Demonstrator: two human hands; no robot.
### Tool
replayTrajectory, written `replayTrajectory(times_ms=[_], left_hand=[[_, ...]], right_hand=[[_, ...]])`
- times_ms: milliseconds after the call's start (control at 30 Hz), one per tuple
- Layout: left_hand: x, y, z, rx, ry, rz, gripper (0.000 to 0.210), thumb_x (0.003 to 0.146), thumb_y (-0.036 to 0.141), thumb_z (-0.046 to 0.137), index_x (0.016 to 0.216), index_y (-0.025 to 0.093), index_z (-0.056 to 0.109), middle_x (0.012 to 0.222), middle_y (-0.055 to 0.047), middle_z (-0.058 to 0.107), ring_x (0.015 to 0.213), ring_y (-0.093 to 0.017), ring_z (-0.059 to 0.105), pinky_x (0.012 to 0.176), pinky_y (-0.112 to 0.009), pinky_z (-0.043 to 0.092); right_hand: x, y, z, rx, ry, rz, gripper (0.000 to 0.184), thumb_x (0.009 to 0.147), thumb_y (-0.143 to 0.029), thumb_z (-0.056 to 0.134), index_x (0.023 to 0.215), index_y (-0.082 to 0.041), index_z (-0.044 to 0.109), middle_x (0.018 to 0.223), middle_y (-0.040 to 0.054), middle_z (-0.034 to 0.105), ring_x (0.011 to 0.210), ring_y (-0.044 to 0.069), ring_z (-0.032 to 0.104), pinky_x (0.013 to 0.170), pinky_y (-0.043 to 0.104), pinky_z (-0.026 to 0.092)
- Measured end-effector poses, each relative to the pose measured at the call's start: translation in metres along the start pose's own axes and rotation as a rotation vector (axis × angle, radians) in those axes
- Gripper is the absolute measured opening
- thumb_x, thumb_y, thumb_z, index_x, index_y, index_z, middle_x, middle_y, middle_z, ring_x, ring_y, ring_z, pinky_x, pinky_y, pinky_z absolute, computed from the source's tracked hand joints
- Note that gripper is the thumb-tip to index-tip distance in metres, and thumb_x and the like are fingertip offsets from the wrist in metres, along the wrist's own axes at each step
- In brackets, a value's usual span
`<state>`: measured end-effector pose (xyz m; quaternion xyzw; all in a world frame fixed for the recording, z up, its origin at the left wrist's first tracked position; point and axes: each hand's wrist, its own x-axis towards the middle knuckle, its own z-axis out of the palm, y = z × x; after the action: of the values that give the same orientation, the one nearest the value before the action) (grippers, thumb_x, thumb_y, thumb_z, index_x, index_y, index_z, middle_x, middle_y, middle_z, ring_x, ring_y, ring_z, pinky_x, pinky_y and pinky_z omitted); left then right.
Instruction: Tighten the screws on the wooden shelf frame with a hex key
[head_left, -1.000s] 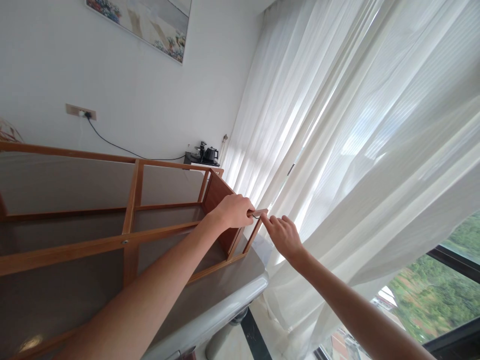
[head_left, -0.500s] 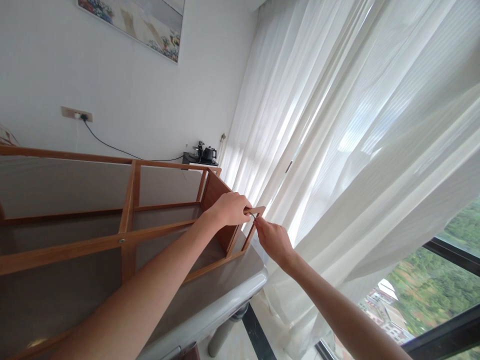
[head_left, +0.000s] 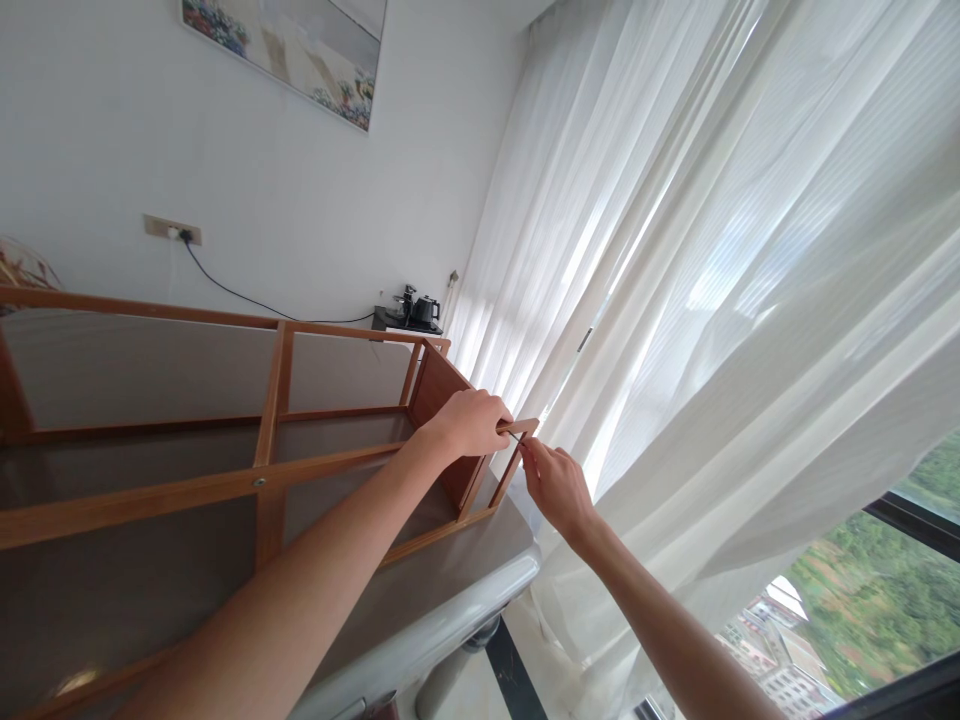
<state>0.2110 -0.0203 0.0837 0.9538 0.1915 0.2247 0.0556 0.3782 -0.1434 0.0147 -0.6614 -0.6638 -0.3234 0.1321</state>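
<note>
Frame (head_left: 187, 495) bays can be entered from above, between rails; split by crossbar (head_left: 271, 400). Right-hand bay is closed off at its far right by panel (head_left: 437, 385) and partly covered by left forearm (head_left: 330, 560). Bays are backed by table (head_left: 487, 545). Right hand (head_left: 556, 485) is flanked by curtain (head_left: 675, 300).
</note>
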Motion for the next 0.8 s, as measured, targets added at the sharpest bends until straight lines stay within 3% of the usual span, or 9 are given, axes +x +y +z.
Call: replayTrajectory(times_ms=[167,300,533,800], left_hand=[[0.000,-0.001,0.001,0.013,0.014,0.012,0.023,0.077,0.028,0.056,0.088,0.028,0.077,0.077,-0.005,0.073,0.074,-0.023,0.066,0.058,-0.029,0.039],[0.000,-0.002,0.001,0.004,0.024,0.028,0.020,0.077,0.029,0.056,0.082,0.027,0.075,0.077,-0.004,0.073,0.073,-0.023,0.065,0.057,-0.029,0.038],[-0.001,-0.001,-0.001,0.002,0.010,0.025,0.019,0.077,0.028,0.056,0.078,0.025,0.075,0.072,-0.004,0.071,0.070,-0.022,0.064,0.057,-0.029,0.039],[0.000,-0.001,0.000,-0.004,0.013,0.027,0.019,0.077,0.027,0.056,0.078,0.026,0.075,0.079,-0.005,0.073,0.074,-0.023,0.066,0.060,-0.030,0.041]], right_hand=[[0.003,0.008,0.001,0.008,0.024,-0.056,0.026,0.101,-0.011,0.035,0.090,-0.017,0.058,0.068,0.0014,0.061,0.060,0.014,0.052,0.067,0.028,0.031],[0.004,0.005,0.007,0.048,0.019,-0.070,0.027,0.103,-0.017,0.037,0.082,-0.019,0.054,0.064,0.0002,0.059,0.058,0.014,0.052,0.067,0.028,0.034],[0.001,-0.008,0.009,0.130,0.014,0.009,0.018,0.103,-0.022,0.041,0.089,-0.021,0.051,0.071,-0.0030,0.067,0.063,0.012,0.063,0.059,0.022,0.037],[-0.001,0.004,0.005,0.056,0.042,-0.019,0.025,0.104,-0.020,0.038,0.085,-0.019,0.054,0.066,-0.0004,0.063,0.058,0.013,0.055,0.064,0.027,0.034]])
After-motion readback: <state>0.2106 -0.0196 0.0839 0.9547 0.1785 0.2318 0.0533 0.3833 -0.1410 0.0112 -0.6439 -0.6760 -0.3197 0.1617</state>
